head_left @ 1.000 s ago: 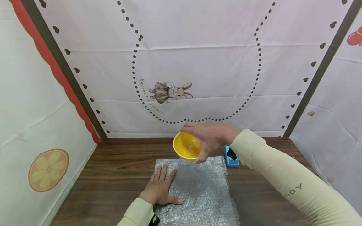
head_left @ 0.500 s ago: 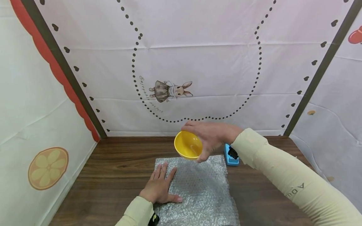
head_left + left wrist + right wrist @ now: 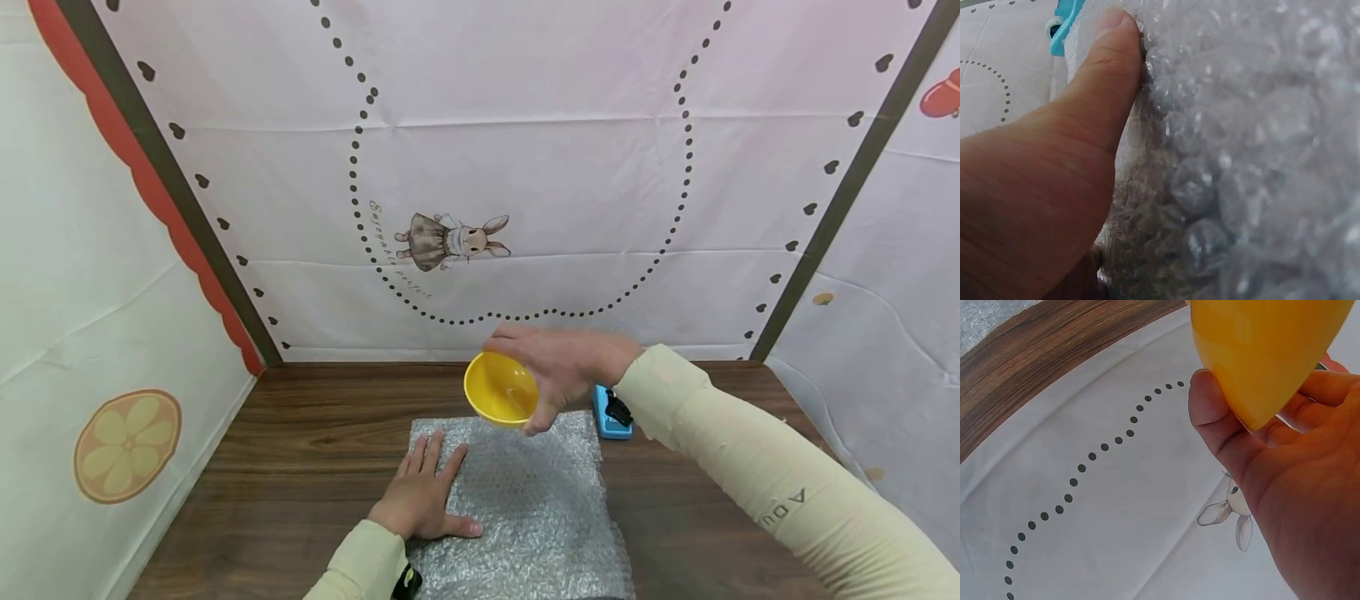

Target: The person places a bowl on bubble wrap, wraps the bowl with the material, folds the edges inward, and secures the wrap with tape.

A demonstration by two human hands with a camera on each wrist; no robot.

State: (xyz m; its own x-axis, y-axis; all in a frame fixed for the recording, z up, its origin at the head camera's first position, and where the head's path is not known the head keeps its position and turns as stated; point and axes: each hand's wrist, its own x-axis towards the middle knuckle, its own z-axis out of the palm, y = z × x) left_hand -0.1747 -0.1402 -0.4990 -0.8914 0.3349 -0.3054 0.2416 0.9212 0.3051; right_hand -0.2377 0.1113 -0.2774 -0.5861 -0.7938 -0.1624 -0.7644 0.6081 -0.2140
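A yellow bowl [image 3: 497, 390] is tipped on its side in the air, its hollow facing left and toward me. My right hand [image 3: 558, 367] grips it from the right, fingers and thumb spread round its outside. In the right wrist view the thumb presses the smooth wall of the bowl [image 3: 1266, 356]. Below it lies a sheet of bubble wrap [image 3: 532, 508]. My left hand [image 3: 423, 500] rests flat on the left part of that sheet, fingers spread. The left wrist view shows its thumb [image 3: 1107, 75] against the bubble wrap [image 3: 1241, 156].
A blue tape dispenser [image 3: 613, 421] with a black part stands just right of the sheet's far corner, partly behind the right wrist. The dark wooden table [image 3: 337, 417] ends at a white printed cloth wall [image 3: 570, 192]; more cloth hangs at both sides.
The right hand and bowl have shifted very slightly to the right in the head view. The left hand keeps its place on the bubble wrap.
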